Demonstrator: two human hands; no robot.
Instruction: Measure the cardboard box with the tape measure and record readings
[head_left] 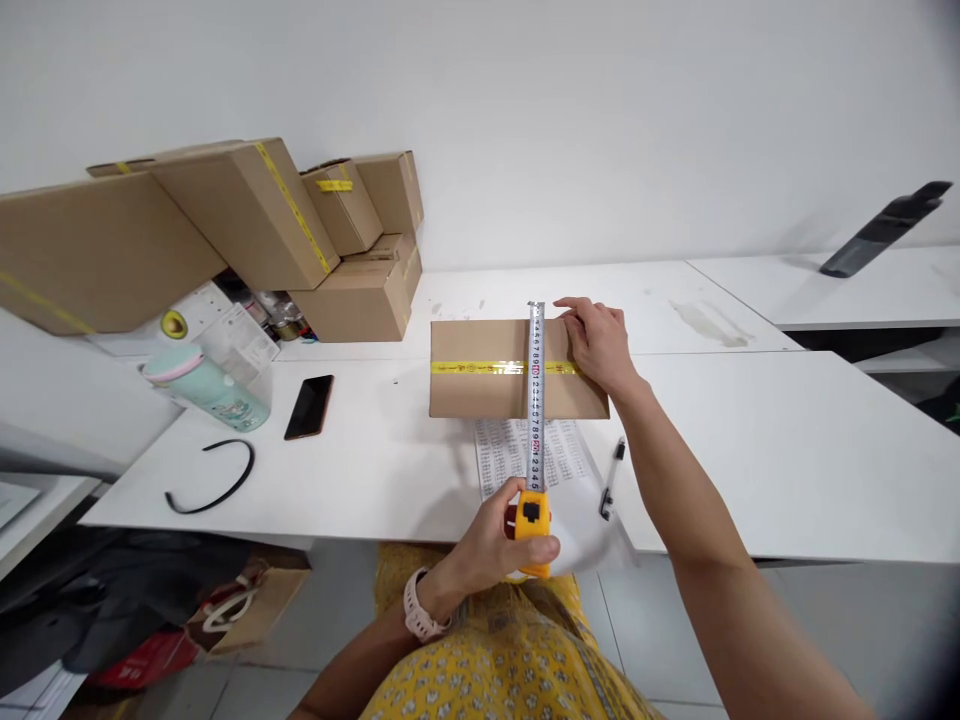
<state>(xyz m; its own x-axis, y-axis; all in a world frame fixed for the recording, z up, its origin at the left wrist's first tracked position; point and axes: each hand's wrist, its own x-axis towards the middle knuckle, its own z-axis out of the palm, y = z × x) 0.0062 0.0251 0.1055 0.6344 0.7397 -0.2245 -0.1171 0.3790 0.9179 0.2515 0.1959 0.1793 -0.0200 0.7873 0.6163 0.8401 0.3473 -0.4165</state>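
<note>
My left hand (501,545) is closed round a yellow tape measure (531,548) close to my body. Its metal blade (535,400) runs out across the top of a taped cardboard box (480,395), and the hooked end reaches past the box's far edge. On the box's far right part lies my right hand (600,345), thumb on the top and fingers over the far edge. The index finger stretches toward the blade's end without touching it. Under the near side of the box is a printed sheet (502,455), partly covered. A pen (612,480) lies right of the sheet.
Several cardboard boxes (352,305) are stacked at the back left against the wall. A mint-coloured bottle (217,390), a phone (309,407) and a black headband-like loop (244,480) are at the left of the white table (750,450). A dark bottle (877,235) leans at the far right.
</note>
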